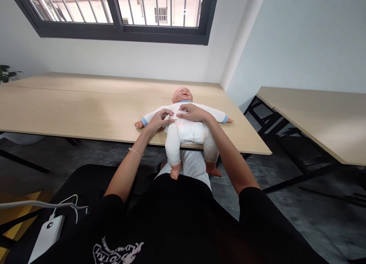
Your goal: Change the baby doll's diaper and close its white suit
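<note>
A baby doll (183, 94) lies on its back on the table, arms spread and legs hanging over the front edge. It wears a white top (213, 111) with blue cuffs and collar, and a white diaper (192, 131) around its hips. At the left side of the doll's waist, my left hand (160, 119) pinches white material between thumb and fingers, seemingly the diaper's edge. My right hand (193, 113) rests over the belly, its thumb and curled fingers closed at the waist beside the left fingertips. What lies under the right fingers is partly hidden.
The light wood table (85, 108) runs along the wall under a barred window (120, 28). Another table (320, 115) stands to the right. A black chair (82, 191) at lower left holds a white power bank (48, 235) with cables.
</note>
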A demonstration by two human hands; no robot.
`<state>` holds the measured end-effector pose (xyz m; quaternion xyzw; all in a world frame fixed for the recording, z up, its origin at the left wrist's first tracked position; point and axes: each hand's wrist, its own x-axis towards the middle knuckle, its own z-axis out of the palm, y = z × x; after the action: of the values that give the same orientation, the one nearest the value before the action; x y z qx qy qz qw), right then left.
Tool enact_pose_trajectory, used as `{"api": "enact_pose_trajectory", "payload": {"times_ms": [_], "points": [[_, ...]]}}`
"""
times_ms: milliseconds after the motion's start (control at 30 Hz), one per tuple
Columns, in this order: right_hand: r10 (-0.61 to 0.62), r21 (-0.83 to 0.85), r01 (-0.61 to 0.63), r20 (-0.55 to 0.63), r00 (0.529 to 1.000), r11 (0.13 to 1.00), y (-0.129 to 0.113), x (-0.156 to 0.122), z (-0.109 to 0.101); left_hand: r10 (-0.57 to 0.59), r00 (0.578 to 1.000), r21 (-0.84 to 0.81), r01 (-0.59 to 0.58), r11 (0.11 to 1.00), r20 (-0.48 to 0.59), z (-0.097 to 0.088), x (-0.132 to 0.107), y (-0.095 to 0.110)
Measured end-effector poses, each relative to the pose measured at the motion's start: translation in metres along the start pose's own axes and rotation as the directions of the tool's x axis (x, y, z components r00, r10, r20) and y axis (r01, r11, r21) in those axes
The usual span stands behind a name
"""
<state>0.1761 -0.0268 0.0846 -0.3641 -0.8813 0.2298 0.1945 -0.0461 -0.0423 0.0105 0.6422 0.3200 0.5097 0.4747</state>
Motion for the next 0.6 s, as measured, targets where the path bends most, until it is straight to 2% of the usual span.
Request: {"api": "enact_pose_trajectory", "payload": {"times_ms": [100, 200, 267, 400, 600], "points": [[-0.082, 0.226, 0.081, -0.005, 0.997, 0.971, 0.011, 0.001, 0.006, 0.024, 0.987, 0.104, -0.007, 0.995, -0.161, -0.008, -0.008, -0.009], [-0.121, 0.332, 0.139, -0.074, 0.99, 0.933, 0.017, 0.0, 0.015, 0.107, 0.968, 0.251, -0.048, 0.967, -0.226, -0.009, -0.022, -0.013], [-0.14, 0.316, 0.18, -0.147, 0.979, 0.931, 0.017, 0.001, 0.019, 0.139, 0.96, 0.322, -0.056, 0.945, -0.241, -0.007, -0.028, -0.012], [-0.164, 0.166, 0.204, -0.226, 0.96, 0.965, 0.012, 0.011, 0.023, 0.11, 0.935, 0.336, 0.01, 0.942, -0.338, 0.0, -0.024, -0.002], [-0.098, 0.048, 0.114, -0.252, 0.963, 0.992, 0.007, 0.03, 0.027, 0.079, 0.953, 0.354, 0.031, 0.935, -0.292, 0.016, -0.002, 0.014]]}}
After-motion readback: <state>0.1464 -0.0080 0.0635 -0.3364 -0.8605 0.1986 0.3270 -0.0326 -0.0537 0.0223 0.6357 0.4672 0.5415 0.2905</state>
